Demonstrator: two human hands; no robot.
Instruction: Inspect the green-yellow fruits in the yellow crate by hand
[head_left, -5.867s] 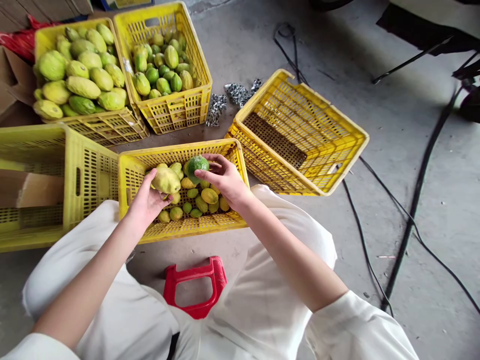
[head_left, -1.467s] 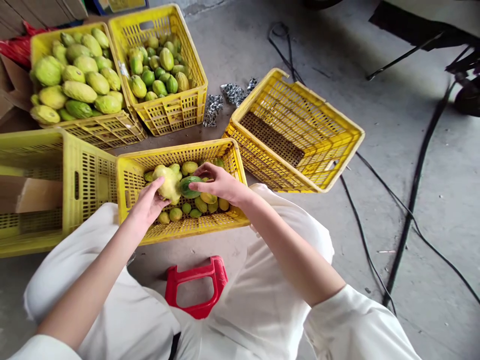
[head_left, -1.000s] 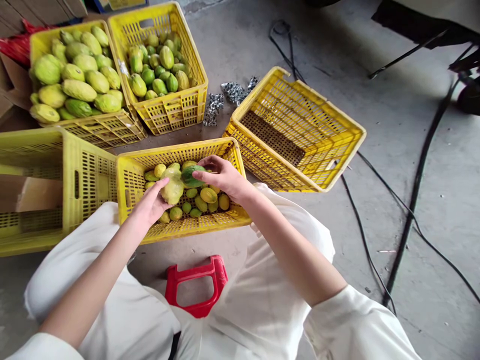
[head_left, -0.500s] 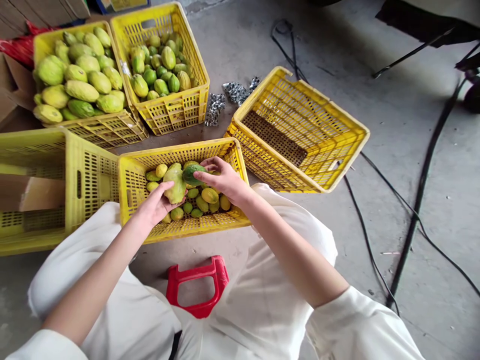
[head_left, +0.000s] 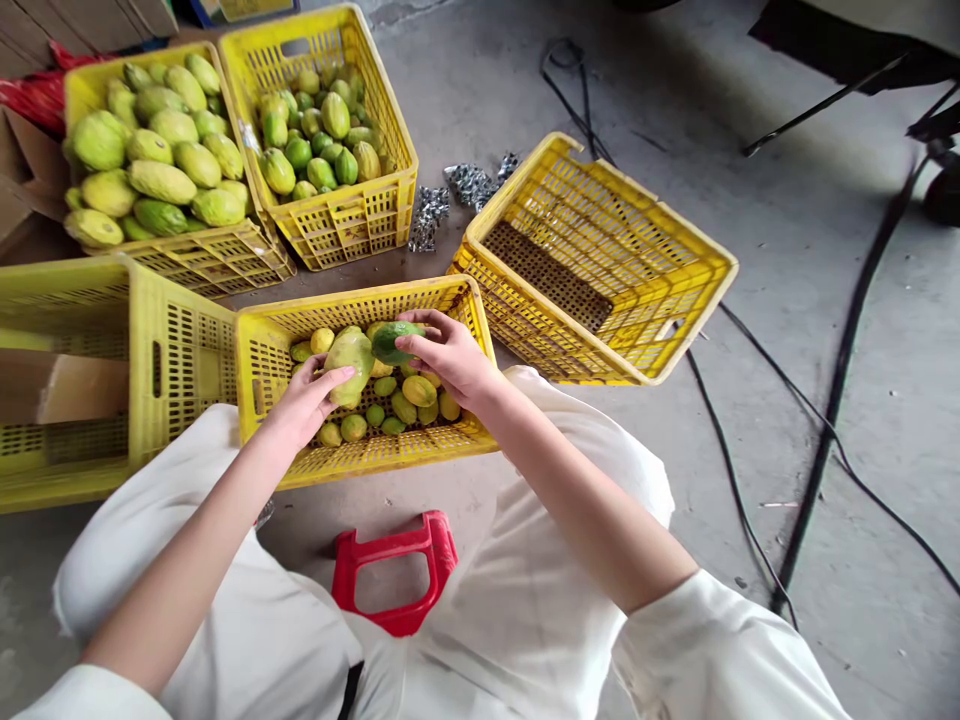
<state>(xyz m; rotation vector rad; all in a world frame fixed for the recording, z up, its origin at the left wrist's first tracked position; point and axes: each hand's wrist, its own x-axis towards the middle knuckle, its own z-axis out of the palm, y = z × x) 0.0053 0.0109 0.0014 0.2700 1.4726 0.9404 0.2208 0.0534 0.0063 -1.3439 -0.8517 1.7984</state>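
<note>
My left hand (head_left: 306, 400) is closed round a large pale yellow-green papaya (head_left: 349, 362). Beside it, my right hand (head_left: 452, 362) grips a smaller dark green papaya (head_left: 391, 343) between thumb and fingers. The two fruits are side by side, almost touching, above a yellow plastic crate (head_left: 262, 460) in front of my knees. Several small yellow and green fruits (head_left: 418, 391) lie in the bottom of that crate, partly hidden by my hands and the fruit in them.
Two yellow crates of fruit, a left one (head_left: 247, 235) and a right one (head_left: 409, 190), stand behind. Another yellow crate (head_left: 675, 250) is at right; one with cardboard (head_left: 82, 388) is at left. A red plastic stool (head_left: 442, 555) sits between my legs. Black cables (head_left: 847, 350) cross the floor.
The dark green papaya has shifted slightly right in my right hand and shows a different side. My left hand has changed its hold on the pale papaya, which has turned a little.
</note>
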